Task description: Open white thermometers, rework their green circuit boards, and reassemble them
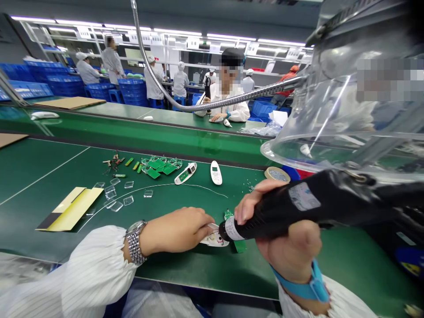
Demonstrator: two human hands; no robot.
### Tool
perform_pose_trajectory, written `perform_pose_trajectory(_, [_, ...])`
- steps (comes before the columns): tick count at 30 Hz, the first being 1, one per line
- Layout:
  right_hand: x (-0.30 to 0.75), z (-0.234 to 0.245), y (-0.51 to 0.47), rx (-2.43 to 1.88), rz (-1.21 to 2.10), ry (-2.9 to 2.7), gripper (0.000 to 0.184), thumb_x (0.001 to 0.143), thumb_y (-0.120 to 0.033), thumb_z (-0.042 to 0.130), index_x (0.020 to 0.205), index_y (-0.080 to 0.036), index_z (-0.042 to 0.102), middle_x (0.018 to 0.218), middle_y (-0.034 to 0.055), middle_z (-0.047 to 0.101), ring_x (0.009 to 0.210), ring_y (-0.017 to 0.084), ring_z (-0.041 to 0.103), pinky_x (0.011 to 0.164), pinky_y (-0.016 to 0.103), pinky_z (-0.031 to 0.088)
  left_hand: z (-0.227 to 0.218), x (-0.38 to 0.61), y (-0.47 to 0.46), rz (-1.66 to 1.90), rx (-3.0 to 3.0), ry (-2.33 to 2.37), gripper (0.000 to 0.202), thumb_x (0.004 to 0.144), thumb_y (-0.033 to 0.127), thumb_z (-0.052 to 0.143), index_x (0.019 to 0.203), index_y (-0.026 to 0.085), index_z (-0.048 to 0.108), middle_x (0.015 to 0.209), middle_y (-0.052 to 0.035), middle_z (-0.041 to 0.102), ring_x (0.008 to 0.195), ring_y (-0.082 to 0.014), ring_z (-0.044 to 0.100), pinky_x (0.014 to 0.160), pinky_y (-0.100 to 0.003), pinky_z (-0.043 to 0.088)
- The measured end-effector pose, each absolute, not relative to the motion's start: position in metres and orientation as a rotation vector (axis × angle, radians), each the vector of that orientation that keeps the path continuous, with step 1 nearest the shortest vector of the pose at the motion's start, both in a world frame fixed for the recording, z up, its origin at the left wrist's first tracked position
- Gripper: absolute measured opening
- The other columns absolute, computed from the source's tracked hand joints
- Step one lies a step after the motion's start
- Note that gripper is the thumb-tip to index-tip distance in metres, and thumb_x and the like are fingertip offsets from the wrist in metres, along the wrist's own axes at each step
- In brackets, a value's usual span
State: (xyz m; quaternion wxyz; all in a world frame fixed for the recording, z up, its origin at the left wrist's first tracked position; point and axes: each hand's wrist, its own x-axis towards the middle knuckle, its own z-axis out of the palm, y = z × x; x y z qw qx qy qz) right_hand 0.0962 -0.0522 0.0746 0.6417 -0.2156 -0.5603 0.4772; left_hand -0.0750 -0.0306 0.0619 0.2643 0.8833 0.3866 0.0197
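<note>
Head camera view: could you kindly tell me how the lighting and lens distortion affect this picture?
In the head view, ceiling strip lights give bright, even light; glare streaks the clear plastic shield; wide-angle distortion bows the green conveyor belt; and the nearby black electric screwdriver looms oversized.

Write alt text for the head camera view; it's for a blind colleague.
The right hand grips a black electric screwdriver, its tip at a white casing that the left hand, wearing a steel wristwatch, steadies on a green bench mat. Green circuit boards and clear plastic pieces lie farther along the mat; a co-worker sits across a conveyor.
</note>
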Motion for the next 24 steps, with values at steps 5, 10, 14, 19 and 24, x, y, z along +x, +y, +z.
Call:
perform_pose_trajectory(5, [0.086,0.074,-0.041,-0.429,1.204,-1.328,0.041,0.069,-0.06,0.062,0.086,-0.024,0.053,0.059,-0.003,0.055,0.047,0.013,0.047,0.043,0.026,0.037,0.06,-0.074,-0.029,0.1,2.421,1.014,0.03,0.091,0.03,0.033,0.081,0.02,0.06,0.076,-0.0018,0.059,0.069,-0.0157,0.055,0.06,-0.025,0.038])
perform_pose_trajectory(10, [0.082,0.07,-0.036,-0.43,1.227,-1.314,0.04,0.07,-0.06,0.062,0.085,-0.024,0.053,0.058,-0.0035,0.055,0.046,0.012,0.047,0.042,0.025,0.037,0.059,-0.073,-0.03,0.139,2.406,1.036,0.028,0.09,0.03,0.035,0.082,0.02,0.06,0.076,-0.0017,0.06,0.068,-0.0159,0.055,0.06,-0.025,0.038])
perform_pose_trajectory(14, [0.094,0.08,-0.044,-0.456,1.115,-1.263,0.041,0.069,-0.059,0.062,0.089,-0.023,0.055,0.056,-0.0032,0.056,0.044,0.013,0.049,0.042,0.026,0.039,0.059,-0.075,-0.033,0.13,2.381,1.05,0.029,0.091,0.031,0.035,0.09,0.023,0.062,0.08,-0.0021,0.061,0.074,-0.0172,0.057,0.065,-0.026,0.041])
perform_pose_trajectory(19, [0.135,0.099,-0.051,-0.485,0.627,-1.164,0.041,0.064,-0.059,0.065,0.082,-0.022,0.062,0.052,-0.0018,0.057,0.044,0.015,0.05,0.045,0.031,0.04,0.046,-0.086,-0.044,0.224,2.29,1.223,0.034,0.092,0.034,0.031,0.113,0.026,0.056,0.095,-0.0034,0.061,0.084,-0.0191,0.06,0.073,-0.03,0.044])
perform_pose_trajectory(24, [0.164,0.078,-0.037,-0.566,0.482,-1.044,0.025,0.068,-0.043,0.064,0.084,-0.025,0.06,0.057,-0.0026,0.058,0.053,0.017,0.051,0.055,0.034,0.041,0.02,-0.094,-0.059,0.352,2.297,1.385,0.036,0.092,0.037,0.03,0.121,0.028,0.051,0.101,-0.0038,0.06,0.078,-0.0177,0.062,0.069,-0.028,0.047])
